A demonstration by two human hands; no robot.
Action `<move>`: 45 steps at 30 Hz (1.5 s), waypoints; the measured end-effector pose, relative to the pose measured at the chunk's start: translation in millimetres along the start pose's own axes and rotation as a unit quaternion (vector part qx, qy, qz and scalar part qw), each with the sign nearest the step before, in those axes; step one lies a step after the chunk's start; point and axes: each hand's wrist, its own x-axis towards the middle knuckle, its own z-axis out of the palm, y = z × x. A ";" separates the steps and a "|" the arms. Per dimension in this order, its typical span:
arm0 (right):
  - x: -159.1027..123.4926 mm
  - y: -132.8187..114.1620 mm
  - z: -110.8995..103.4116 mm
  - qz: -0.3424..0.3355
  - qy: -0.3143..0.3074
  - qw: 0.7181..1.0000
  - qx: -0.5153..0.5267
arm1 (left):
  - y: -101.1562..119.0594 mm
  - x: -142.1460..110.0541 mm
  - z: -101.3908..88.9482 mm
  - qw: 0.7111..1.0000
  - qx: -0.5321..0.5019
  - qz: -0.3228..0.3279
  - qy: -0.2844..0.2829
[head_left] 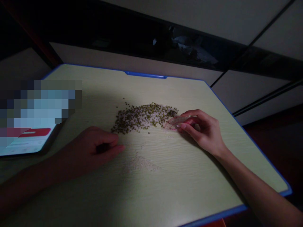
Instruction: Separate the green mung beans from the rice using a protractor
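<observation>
A heap of mixed green beans and pale grains, which look like mung beans and rice, lies on the table. My right hand grips a small clear plastic cup or lid at the heap's right end, thumb in front and fingers behind. The cup is tilted low against the table and its exact shape is hard to make out. My left hand is closed in a loose pinch just left of the heap's near edge. Whether a grain sits between those fingertips cannot be seen. A smaller pile of pale grains lies nearer to me.
The pale wood-grain table has a blue rim and a blue handle-like strip at its far edge. At the left stands a lit screen, partly blurred out. Light cabinet panels rise behind. The room is dim.
</observation>
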 end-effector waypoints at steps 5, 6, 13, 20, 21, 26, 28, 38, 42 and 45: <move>0.8 -1.1 0.1 -0.001 0.037 0.999 -0.025 | -1.5 -1.6 0.5 1.000 -0.001 0.007 0.010; 1.0 -1.1 0.1 0.001 0.042 0.999 -0.027 | -1.5 -2.0 0.4 1.000 0.000 0.012 0.012; 2.3 -1.9 1.2 0.007 0.053 0.998 -0.040 | -2.9 -3.3 0.8 1.000 0.006 0.011 0.011; 3.6 -2.8 5.1 0.005 0.067 0.996 -0.061 | -4.3 -3.9 1.3 1.000 0.002 0.006 0.008; 3.8 -3.1 5.5 0.004 0.069 0.996 -0.063 | -4.1 -3.7 1.1 1.000 0.003 0.007 0.011; 5.2 -3.8 6.5 0.006 0.078 0.994 -0.075 | -1.8 -1.7 0.2 1.000 0.001 0.019 0.017; 5.5 -3.1 6.6 0.008 0.075 0.994 -0.080 | -1.1 -1.2 0.1 0.999 0.006 0.023 0.021; 4.7 -2.3 6.0 0.002 0.041 0.999 -0.027 | -2.2 -3.9 0.8 1.000 0.014 0.017 0.022; 5.7 -1.0 6.0 -0.008 0.044 0.998 -0.033 | -3.2 -3.6 1.3 0.998 0.023 0.041 0.028; 6.4 -0.9 6.4 -0.014 0.040 0.998 -0.038 | -4.2 -3.0 2.1 0.998 0.017 0.049 0.040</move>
